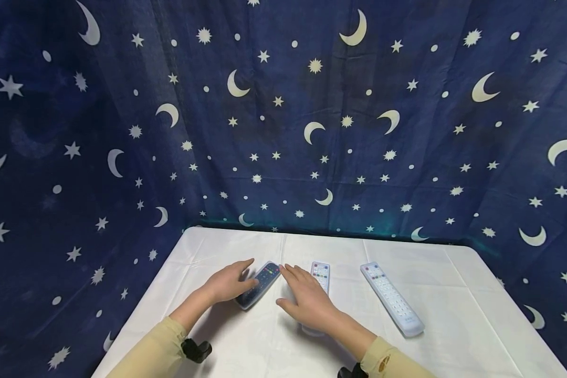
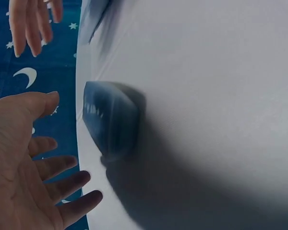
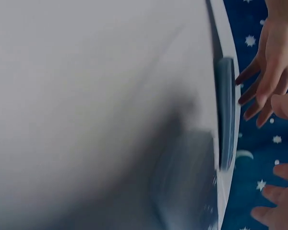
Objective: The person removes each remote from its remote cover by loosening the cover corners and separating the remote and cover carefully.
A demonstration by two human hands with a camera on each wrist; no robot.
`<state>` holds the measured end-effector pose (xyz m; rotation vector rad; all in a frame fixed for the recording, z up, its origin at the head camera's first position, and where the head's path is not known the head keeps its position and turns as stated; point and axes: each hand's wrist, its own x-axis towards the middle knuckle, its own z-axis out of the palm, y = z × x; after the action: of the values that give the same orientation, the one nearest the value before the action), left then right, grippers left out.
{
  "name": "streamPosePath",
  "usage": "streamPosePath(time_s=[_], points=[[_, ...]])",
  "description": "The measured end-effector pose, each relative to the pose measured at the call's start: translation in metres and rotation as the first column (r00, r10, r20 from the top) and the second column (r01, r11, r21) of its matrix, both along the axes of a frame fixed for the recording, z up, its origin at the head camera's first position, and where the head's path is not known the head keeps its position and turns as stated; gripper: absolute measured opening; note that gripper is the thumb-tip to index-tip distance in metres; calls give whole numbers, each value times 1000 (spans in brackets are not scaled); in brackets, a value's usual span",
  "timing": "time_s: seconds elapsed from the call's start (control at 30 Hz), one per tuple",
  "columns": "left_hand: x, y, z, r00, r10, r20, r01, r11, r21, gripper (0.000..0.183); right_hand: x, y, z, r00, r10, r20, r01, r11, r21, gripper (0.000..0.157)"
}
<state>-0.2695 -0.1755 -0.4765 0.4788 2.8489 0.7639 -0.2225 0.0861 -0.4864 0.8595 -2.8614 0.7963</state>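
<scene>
A dark remote control (image 1: 264, 281) lies slanted on the white table, left of the middle. Over its left side hovers my left hand (image 1: 227, 282), fingers spread and thumb apart; in the left wrist view there is a gap between that hand (image 2: 24, 167) and the remote (image 2: 113, 117). My right hand (image 1: 309, 296) reaches over a white remote control (image 1: 321, 271), hiding much of its lower half. Its fingers extend toward the dark remote's upper end, and the right wrist view shows this hand (image 3: 283, 191) holding nothing. Both remotes look glossy, as if covered in clear film.
A second white remote control (image 1: 392, 299) lies slanted on the table to the right. The white-covered table (image 1: 458, 294) ends at a dark blue curtain (image 1: 283, 131) with moons and stars, behind and on the left. Dark straps (image 1: 196, 350) sit at both wrists.
</scene>
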Motion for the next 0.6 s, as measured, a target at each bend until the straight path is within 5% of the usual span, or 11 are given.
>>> streamPosePath(time_s=[0.17,0.37,0.47,0.6], points=[[-6,-5,2,995,15,95,-26,993,115,64,-2,-21,5,969,-16,245,69,976,-208,75],[-11,-7,5,980,27,199,-63,982,176,59,-7,-39,7,892,-27,452,222,896,-385,74],[-15,-6,5,969,38,243,-88,977,195,57,-8,-47,9,821,-48,569,356,822,-444,75],[-19,-4,4,948,62,311,-133,968,212,56,-10,-54,7,713,-27,701,528,678,-511,80]])
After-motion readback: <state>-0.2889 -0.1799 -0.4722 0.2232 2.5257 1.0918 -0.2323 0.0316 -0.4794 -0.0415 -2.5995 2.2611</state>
